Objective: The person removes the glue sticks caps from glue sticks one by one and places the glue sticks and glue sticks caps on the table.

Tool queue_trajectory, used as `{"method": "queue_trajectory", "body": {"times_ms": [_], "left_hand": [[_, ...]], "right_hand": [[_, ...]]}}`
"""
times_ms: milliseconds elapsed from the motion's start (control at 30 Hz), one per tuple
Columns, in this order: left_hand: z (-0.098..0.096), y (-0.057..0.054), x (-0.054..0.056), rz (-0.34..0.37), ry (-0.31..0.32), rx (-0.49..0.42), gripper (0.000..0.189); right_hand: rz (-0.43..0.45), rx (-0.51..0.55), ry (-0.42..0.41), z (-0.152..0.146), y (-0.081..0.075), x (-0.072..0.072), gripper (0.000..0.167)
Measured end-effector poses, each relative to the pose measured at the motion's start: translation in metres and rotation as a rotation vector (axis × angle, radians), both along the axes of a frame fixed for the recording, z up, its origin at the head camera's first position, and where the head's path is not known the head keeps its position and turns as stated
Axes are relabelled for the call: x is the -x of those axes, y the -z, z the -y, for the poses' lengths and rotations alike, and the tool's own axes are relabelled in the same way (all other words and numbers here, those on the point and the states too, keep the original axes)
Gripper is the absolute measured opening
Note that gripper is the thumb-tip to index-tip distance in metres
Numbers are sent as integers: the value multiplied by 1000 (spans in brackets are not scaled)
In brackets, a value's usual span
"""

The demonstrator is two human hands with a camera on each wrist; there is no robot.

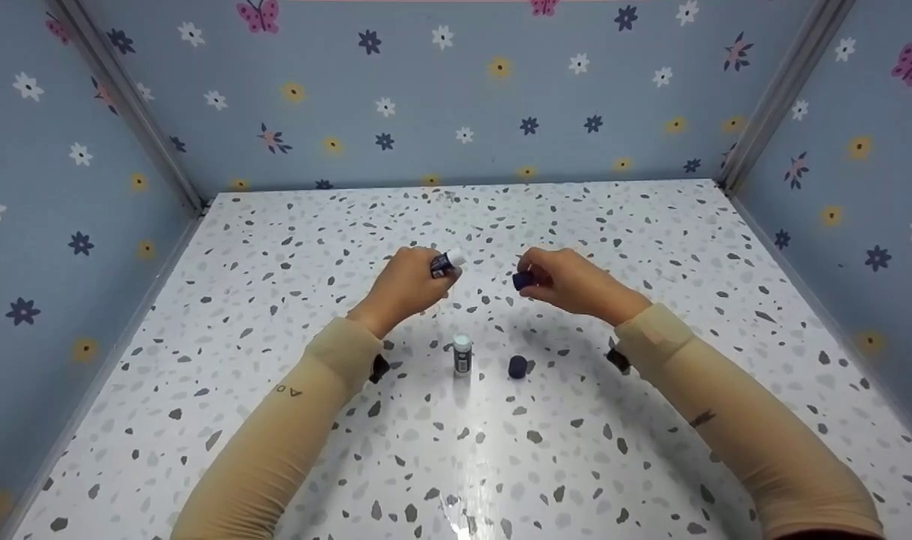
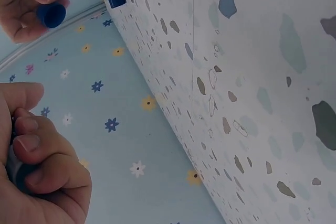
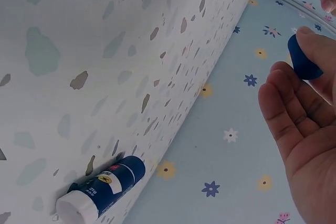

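- While the left hand [image 1: 411, 283], forearm towards one o'clock, curled round a tube [image 1: 441, 265], the right hand [image 1: 572, 281] pinched a blue cap [image 1: 523, 280] at its three o'clock.
- A second tube [image 1: 462, 358] stood at the left hand's five o'clock, another cap [image 1: 517, 367] near.

Glare streaks the tabletop [image 1: 546, 480] between soft arm shadows.

Right hand [image 3: 311, 124] pinching blue cap [image 3: 303, 60], tube [image 3: 111, 184] on speckled tabletop [image 3: 79, 121]

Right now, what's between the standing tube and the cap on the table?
Just bare tabletop between standing tube and cap, in the head view.
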State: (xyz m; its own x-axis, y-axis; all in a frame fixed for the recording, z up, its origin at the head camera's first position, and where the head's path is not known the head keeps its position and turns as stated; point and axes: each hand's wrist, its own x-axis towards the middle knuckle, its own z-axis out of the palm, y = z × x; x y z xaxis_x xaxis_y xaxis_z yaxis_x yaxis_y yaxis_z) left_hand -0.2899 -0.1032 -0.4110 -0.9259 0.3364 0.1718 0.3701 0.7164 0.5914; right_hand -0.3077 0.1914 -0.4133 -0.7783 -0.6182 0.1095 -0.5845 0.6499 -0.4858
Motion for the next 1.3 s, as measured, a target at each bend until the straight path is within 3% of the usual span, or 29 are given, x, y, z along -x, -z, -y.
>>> {"method": "queue_trajectory", "body": {"times_ms": [300, 600, 900, 1300], "left_hand": [[1, 3, 0, 31, -5, -183, 35], [2, 7, 0, 62, 19, -234, 31], [1, 8, -2, 109, 18, -291, 28], [2, 10, -3, 157, 34, -297, 37]], "right_hand": [[-35, -42, -30, 2, 4, -1, 30], [-66, -86, -117, 7, 14, -1, 29], [-45, -112, -140, 13, 21, -1, 16], [-20, -189, -154, 17, 31, -2, 9]]}}
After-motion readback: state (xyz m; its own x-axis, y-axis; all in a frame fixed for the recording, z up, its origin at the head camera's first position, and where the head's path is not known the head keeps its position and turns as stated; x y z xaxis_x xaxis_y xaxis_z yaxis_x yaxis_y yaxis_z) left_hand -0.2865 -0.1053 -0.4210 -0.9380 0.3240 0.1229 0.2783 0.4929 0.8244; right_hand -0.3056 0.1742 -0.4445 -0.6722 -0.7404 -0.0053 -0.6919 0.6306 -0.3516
